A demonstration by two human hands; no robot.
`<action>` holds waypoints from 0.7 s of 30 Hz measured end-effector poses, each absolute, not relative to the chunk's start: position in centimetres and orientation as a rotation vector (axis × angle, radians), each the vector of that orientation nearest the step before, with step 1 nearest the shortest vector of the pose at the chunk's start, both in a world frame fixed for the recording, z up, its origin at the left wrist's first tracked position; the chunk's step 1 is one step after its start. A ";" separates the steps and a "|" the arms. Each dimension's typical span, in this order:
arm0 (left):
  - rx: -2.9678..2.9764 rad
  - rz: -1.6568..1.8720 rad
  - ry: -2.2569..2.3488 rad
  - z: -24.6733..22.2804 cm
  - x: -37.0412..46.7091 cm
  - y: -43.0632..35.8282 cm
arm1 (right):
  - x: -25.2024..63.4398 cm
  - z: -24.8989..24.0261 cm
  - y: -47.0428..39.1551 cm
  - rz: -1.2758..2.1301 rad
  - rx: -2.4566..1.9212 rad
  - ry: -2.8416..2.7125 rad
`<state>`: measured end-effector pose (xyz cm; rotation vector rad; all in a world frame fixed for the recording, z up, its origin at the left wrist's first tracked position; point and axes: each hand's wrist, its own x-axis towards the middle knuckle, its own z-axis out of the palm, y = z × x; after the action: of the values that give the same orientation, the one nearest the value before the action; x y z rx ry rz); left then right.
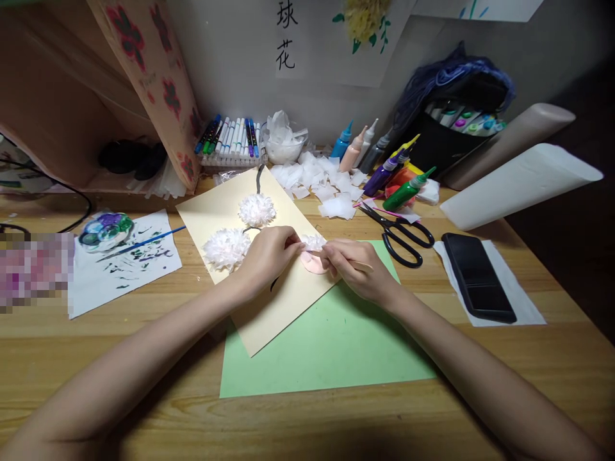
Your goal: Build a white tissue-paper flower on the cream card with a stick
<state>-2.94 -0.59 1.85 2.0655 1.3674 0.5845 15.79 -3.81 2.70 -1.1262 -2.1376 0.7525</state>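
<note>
A cream sheet of card [269,320] lies at a slant, bearing two fluffy white paper flowers, one nearer [227,248] and one farther [257,209], with dark painted stems. At the card's right side is a pink round patch [314,264] with white paper tufts [313,242] on its far part. My left hand [271,253] rests over the card, thumb and fingers pinched together beside the patch; what they hold is hidden. In my right hand [353,266] is a thin wooden stick [362,266], its tip at the patch near my left fingertips.
Green paper [327,352] lies under the card. White tissue squares [336,186] are scattered behind it. Black scissors [401,237], a phone [478,275] and paint bottles [410,189] stand or lie to the right. On the left, a brush [144,243] rests on paint-marked paper [125,282].
</note>
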 end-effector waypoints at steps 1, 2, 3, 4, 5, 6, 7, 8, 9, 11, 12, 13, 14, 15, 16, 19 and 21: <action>2.061 0.577 1.369 1.9 -2.9 -0.6 | 15.7 2.7 -3.8 0.756 -1.134 -2.124; 2.056 0.572 1.371 1.9 -2.9 -0.6 | 15.5 2.6 -3.8 0.763 -1.147 -2.103; 2.053 0.566 1.374 1.8 -2.9 -0.6 | 15.4 2.5 -3.8 0.769 -1.169 -2.072; 2.053 0.561 1.379 1.8 -2.9 -0.7 | 15.2 2.5 -3.8 0.775 -1.196 -2.035; 2.056 0.556 1.385 1.8 -2.9 -0.7 | 15.0 2.5 -3.8 0.780 -1.224 -1.996; 2.062 0.551 1.393 1.8 -2.9 -0.7 | 14.8 2.4 -3.9 0.781 -1.244 -1.964; 2.067 0.547 1.401 1.7 -2.9 -0.7 | 14.7 2.4 -3.9 0.777 -1.255 -1.946; 2.072 0.545 1.405 1.7 -2.9 -0.6 | 14.6 2.4 -4.0 0.764 -1.254 -1.943; 2.076 0.546 1.407 1.6 -2.9 -0.6 | 14.6 2.4 -4.0 0.743 -1.241 -1.951; 2.080 0.551 1.409 1.6 -2.9 -0.6 | 14.6 2.5 -4.2 0.684 -1.191 -1.974; 2.081 0.552 1.411 1.6 -2.9 -0.6 | 14.6 2.5 -4.3 0.653 -1.160 -1.980; 2.082 0.551 1.412 1.6 -2.8 -0.6 | 14.7 2.5 -4.4 0.626 -1.131 -1.983; 2.083 0.550 1.415 1.6 -2.8 -0.6 | 14.7 2.4 -4.4 0.603 -1.104 -1.990; 2.083 0.548 1.418 1.6 -2.8 -0.6 | 14.7 2.4 -4.4 0.586 -1.082 -2.004; 2.083 0.546 1.421 1.7 -2.8 -0.6 | 14.7 2.3 -4.4 0.570 -1.068 -2.025; 2.088 0.543 1.428 1.6 -2.7 -0.6 | 14.6 2.0 -4.3 0.545 -1.060 -2.091; 2.092 0.543 1.428 1.6 -2.7 -0.6 | 14.6 1.8 -4.2 0.531 -1.068 -2.099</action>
<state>-2.75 -0.60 1.56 2.0917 1.4285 0.5429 14.59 -4.20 1.79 -1.0677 -2.0985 0.5312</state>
